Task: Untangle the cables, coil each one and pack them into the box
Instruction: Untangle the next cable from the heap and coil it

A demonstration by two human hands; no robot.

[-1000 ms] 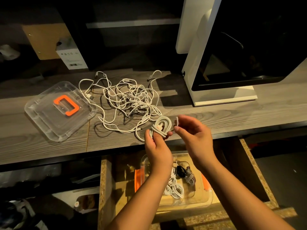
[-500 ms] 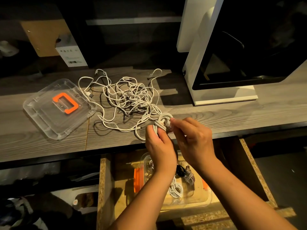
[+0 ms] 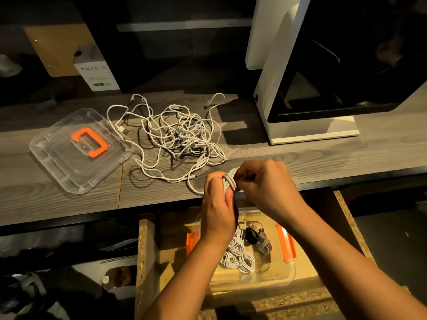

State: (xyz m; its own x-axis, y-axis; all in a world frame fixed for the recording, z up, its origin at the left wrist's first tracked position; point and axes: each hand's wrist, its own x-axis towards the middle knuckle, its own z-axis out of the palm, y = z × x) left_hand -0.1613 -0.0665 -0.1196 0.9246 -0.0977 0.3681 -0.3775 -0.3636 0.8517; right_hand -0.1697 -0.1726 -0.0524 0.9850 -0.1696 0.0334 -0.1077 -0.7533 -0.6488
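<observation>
A tangle of white cables [image 3: 180,139] lies on the wooden desk [image 3: 323,158]. At the desk's front edge both hands hold one small coiled white cable [image 3: 230,181]. My left hand [image 3: 218,204] grips the coil from below. My right hand [image 3: 265,183] pinches its end against the coil. Below the desk a clear plastic box [image 3: 288,271] with orange latches stands in an open drawer. Several coiled cables [image 3: 240,257], white, black and grey, lie in the box, partly hidden by my left wrist.
The box's clear lid [image 3: 57,162] with an orange handle lies on the desk at the left. A white machine [image 3: 300,130] with a dark window stands at the right rear. A small white carton [image 3: 97,72] leans at the back left. The drawer's chipboard walls [image 3: 144,250] flank the box.
My right hand has come in against the coil, wrapping its loose end around the bundle. The coil is now tighter and closer to the desk's front edge.
</observation>
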